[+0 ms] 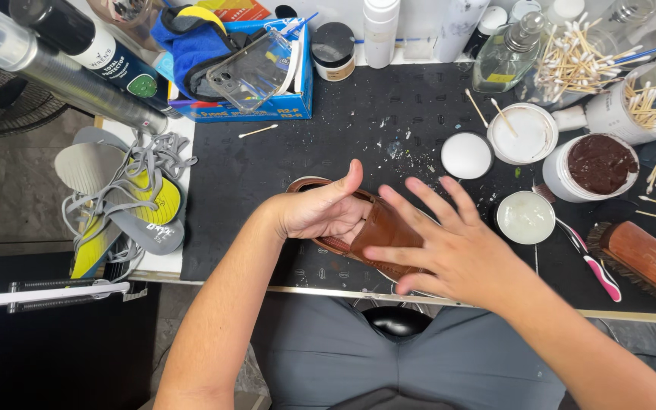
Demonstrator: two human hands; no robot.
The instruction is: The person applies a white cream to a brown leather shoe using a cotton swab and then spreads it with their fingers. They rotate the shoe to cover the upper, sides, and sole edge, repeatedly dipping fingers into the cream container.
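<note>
A brown leather sandal lies on the black mat near the table's front edge. My left hand reaches inside it, fingers tucked under the strap, thumb up. Spread flat, my right hand presses its fingers against the outside of the strap. Most of the sandal is hidden by both hands.
Right of the sandal stand an open jar of clear cream, a jar of brown polish, white lids, cotton swabs, a wooden brush and a toothbrush. A blue box sits at the back. Insoles and laces lie left.
</note>
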